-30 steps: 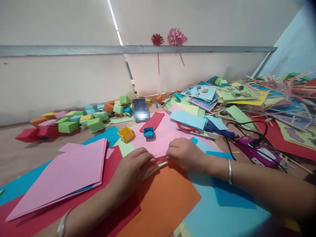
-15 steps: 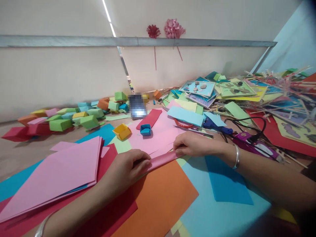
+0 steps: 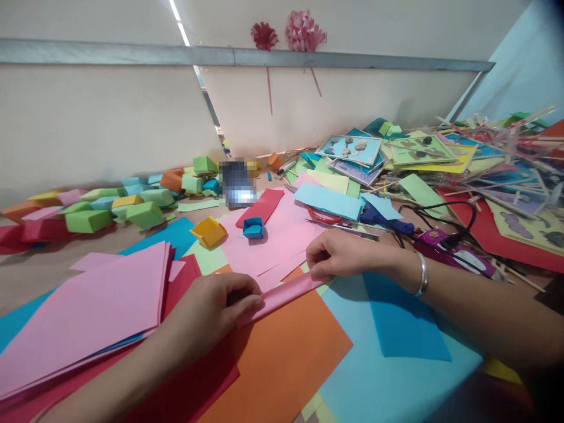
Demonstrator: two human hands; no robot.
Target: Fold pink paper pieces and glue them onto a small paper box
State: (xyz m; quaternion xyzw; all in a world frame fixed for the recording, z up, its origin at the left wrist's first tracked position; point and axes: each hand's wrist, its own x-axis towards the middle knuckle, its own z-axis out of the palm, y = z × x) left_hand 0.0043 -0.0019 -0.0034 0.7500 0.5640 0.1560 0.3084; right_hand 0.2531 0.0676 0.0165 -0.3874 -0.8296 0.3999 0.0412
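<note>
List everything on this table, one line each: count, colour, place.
pink strip: one, pink, folded, over the orange sheet, held at both ends
orange sheet: one, orange, front centre
sheet stack: one, pink, front left on red paper
open boxes: two, yellow and blue, behind the hands
box pile: many, mixed colours, left by the wall
glue gun: one, blue, right of centre
picture cards: several, mixed colours, back right
paper flowers: two, red and pink, on the wall rail
bracelet: one, silver, right wrist
left hand: pinching the strip's left end
right hand: pinching its right end
</note>
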